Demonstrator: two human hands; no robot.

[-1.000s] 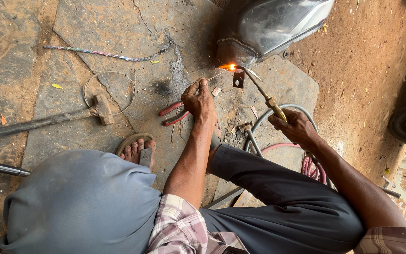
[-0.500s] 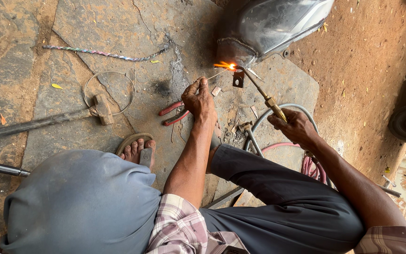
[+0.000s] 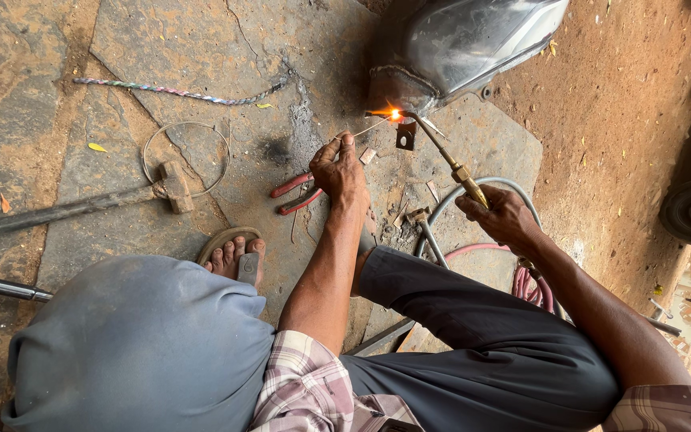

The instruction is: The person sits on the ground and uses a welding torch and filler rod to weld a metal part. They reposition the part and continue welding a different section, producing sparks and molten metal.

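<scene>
Tank, grey and dented, lies at twelve o'clock on the stone floor, its seam turned toward us so the flame can reach it. Our right hand, at three o'clock, closes its grip around the torch, tip at the seam. Our left hand pinches a thin rod, feeding it into the glow. Pliers lie just beside that hand, within reach.
</scene>
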